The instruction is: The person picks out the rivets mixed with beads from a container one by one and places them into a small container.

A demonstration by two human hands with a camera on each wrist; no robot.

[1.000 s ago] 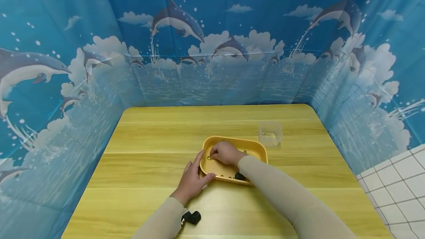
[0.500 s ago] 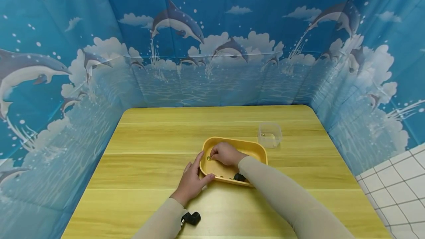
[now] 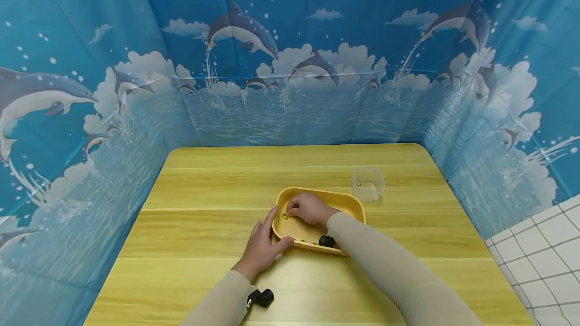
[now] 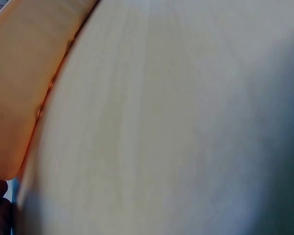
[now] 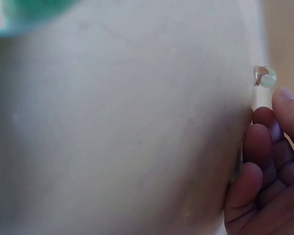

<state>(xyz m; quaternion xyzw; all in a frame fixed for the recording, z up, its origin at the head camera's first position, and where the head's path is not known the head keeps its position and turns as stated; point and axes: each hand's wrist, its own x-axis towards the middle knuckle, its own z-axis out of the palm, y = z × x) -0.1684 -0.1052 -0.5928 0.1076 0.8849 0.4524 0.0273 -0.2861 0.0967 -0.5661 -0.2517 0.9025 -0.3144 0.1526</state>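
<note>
A yellow-orange rounded tray [image 3: 326,191] lies on the wooden table with small glass marbles in it. My left hand [image 3: 262,250] spreads round its left near corner, thumb at the near rim and fingers along the left wall. In the left wrist view, only fingertips [image 4: 0,205] show below the tray wall [image 4: 24,83]. Inside the tray, my right hand [image 3: 310,209] has curled fingers, close beside a marble [image 3: 285,216]. The right wrist view puts that marble [image 5: 267,77] just beyond the thumb tip, apart from it. Nothing shows between the fingers; the palm is partly hidden.
A clear plastic box [image 3: 368,192] stands behind the tray's right end, with a small shiny piece inside. More marbles [image 3: 302,241] lie along the tray's near wall by the black wrist camera [image 3: 327,241]. A blurred green round thing [image 5: 29,12] fills a corner close to the lens.
The right hand stays beside the same marble, with only slight finger movement. Its wrist camera has shifted slightly left, covering part of the near-wall marbles. The left hand and box stay put.
</note>
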